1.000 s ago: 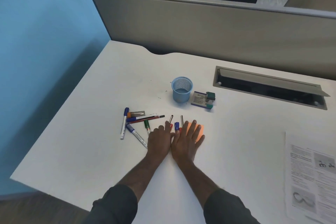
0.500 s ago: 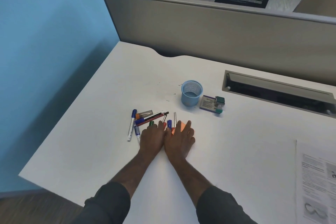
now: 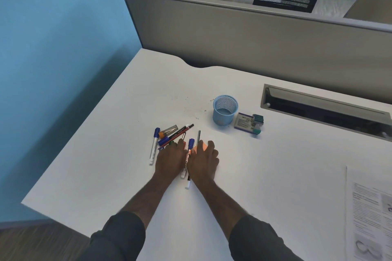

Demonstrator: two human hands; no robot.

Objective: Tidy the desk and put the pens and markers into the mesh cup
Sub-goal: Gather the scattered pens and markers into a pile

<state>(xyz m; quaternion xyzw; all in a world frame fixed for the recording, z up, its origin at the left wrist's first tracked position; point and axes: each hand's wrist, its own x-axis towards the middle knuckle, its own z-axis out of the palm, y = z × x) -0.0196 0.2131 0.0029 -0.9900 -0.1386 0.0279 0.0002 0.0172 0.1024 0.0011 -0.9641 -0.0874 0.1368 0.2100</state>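
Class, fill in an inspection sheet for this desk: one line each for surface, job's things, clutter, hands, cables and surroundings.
Surface: white desk, a few dark specks near the cup.
Job's things: blue mesh cup upright, nothing seen inside; pens and markers heaped on the desk, one blue-capped marker at the left, two more between the hands.
Clutter: orange sticky pad partly under the right hand; small box with green-topped items beside the cup; printed sheet at the right edge.
Hands: left hand and right hand flat on the desk, side by side, holding nothing.
Cables: nothing seen; open cable tray.
Surroundings: grey partition, blue wall.
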